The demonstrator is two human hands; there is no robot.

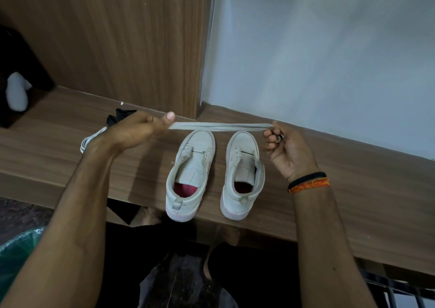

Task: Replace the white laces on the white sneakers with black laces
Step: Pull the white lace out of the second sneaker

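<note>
Both hands, left hand (138,128) and right hand (286,147), stretch white lace (219,126) over wooden ledge (353,190)

Bare forearms (no sleeves), black band (307,178) and orange thread bracelet (308,185) on right wrist

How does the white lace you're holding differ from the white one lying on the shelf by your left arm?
The held white lace is stretched taut and doubled between the left hand and right hand, above the sneakers. The other white lace lies bunched on the shelf, beside the black laces. Both are flat and off-white.
</note>
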